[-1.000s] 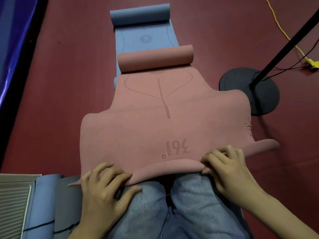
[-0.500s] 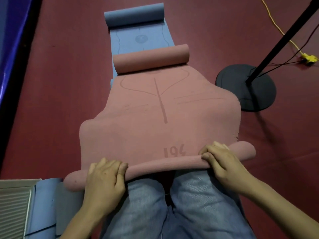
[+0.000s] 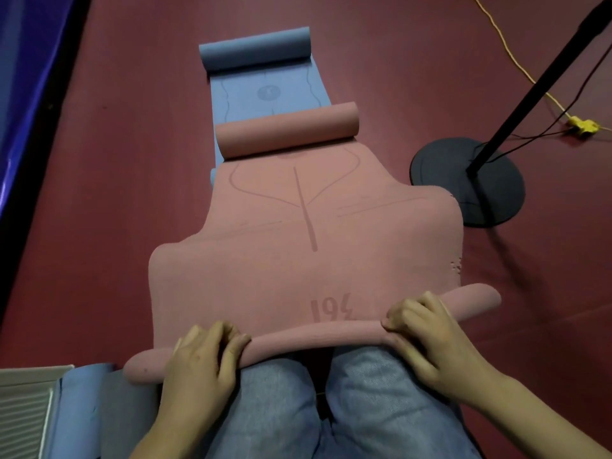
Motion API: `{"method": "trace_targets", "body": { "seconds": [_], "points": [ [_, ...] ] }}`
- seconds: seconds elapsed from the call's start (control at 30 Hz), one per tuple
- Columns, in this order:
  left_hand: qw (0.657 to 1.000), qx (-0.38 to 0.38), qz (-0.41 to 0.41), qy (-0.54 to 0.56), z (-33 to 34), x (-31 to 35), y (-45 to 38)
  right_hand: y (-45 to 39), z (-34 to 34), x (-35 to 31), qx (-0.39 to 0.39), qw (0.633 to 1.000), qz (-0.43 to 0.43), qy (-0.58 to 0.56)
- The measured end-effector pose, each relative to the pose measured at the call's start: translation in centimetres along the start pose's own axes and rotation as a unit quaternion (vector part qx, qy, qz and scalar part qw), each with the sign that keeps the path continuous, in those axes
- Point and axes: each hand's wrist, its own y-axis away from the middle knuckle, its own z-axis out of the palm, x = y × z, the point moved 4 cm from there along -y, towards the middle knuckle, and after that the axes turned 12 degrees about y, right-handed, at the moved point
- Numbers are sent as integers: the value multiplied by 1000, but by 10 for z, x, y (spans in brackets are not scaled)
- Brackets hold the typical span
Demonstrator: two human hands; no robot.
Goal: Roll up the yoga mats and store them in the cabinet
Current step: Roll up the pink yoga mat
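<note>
A pink yoga mat (image 3: 298, 246) lies lengthwise on the red floor in front of my knees, its far end curled into a loose roll. Its near edge is wound into a thin tight roll across my lap. My left hand (image 3: 198, 362) grips that roll near its left end, fingers curled over the top. My right hand (image 3: 427, 332) grips it right of centre in the same way. A blue yoga mat (image 3: 268, 91) lies under and beyond the pink one, its far end also curled up.
A black lamp stand with a round base (image 3: 470, 180) sits right of the mats, its pole (image 3: 543, 81) slanting up to the right. A yellow cable (image 3: 510, 58) and plug lie beyond. Another blue mat (image 3: 82, 412) and a white slatted panel (image 3: 23, 405) are at lower left.
The flat near edge of the pink mat has been folded over and rolled into a thin tube. Both hands moved from pressing on the edge to curling around the roll.
</note>
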Motion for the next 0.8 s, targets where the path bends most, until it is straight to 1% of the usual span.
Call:
{"method": "trace_targets", "body": {
  "seconds": [0.07, 0.13, 0.23, 0.33, 0.5, 0.67, 0.8],
  "points": [
    [999, 28, 34, -13, 1, 1, 5, 4, -4, -6, -4, 999, -10, 48],
    [995, 60, 72, -27, 1, 4, 9, 7, -7, -10, 10, 995, -11, 97],
    [981, 105, 139, -90, -1, 12, 12, 8, -10, -13, 37, 989, 18, 140],
    [966, 129, 182, -129, -2, 21, 12, 6, -14, -17, 40, 984, 41, 169],
    [962, 136, 195, -131, -9, 31, 14, -5, -18, -24, 19, 980, 52, 193],
    [960, 124, 194, -157, -9, 32, 15, -13, -20, -27, -13, 980, 65, 186],
    [960, 115, 194, -163, -3, 31, 11, -19, -19, -30, -30, 977, 57, 204]
  ]
}}
